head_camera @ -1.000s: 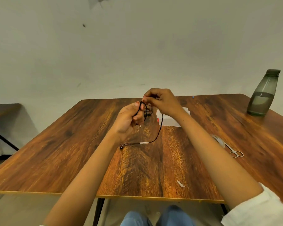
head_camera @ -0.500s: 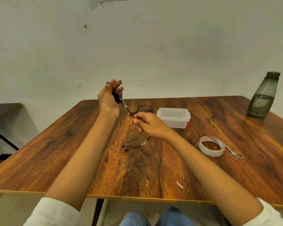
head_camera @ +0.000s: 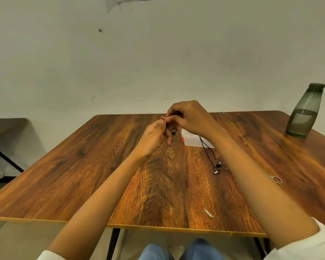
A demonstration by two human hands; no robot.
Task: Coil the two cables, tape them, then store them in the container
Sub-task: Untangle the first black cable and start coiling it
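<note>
Black cable (head_camera: 206,151) held above table (head_camera: 83,166) near its far edge: left hand (head_camera: 153,136) grips the coiled part, right hand (head_camera: 192,117) pinches it with curled fingers; container (head_camera: 190,141) just behind.

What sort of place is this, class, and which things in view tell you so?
Probably a plain indoor workroom or office: a wooden table stands before a bare pale wall, a second table shows at the left edge, and a grey water bottle stands near the table's far right corner.
</note>
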